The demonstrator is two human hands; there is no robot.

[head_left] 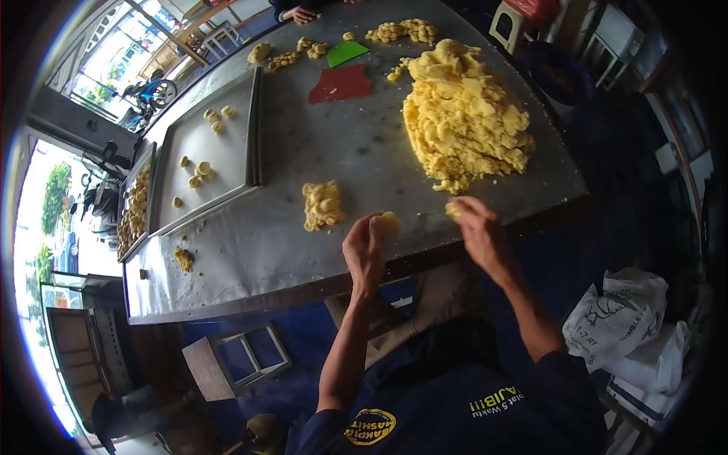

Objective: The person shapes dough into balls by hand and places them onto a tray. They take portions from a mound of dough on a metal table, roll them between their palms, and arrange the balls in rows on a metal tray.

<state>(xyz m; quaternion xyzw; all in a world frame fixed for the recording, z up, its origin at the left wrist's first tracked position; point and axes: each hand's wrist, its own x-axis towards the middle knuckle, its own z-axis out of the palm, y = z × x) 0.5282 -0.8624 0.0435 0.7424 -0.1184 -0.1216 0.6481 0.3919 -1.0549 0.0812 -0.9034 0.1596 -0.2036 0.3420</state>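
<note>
My left hand [368, 243] holds a flattened pale round of dough [389, 225] above the metal table's front edge. To its right, my right hand [474, 224] pinches a small yellow lump [453, 211], just in front of a large, crumbly yellow mound [466, 121]. A knobbly clump of beige dough [323, 205] lies beyond and left of my left hand. At left, a metal tray [253, 129] carries several small pale rounds, beside another tray [121, 254] full of rounds.
On the steel table [288, 258] are a green scraper [346, 53], a red scraper [340, 85], several dough clumps [400, 30] and crumbs. Another person's hand [302, 17] is at the far edge. White sacks [614, 318] sit lower right; a metal frame [269, 349] stands below.
</note>
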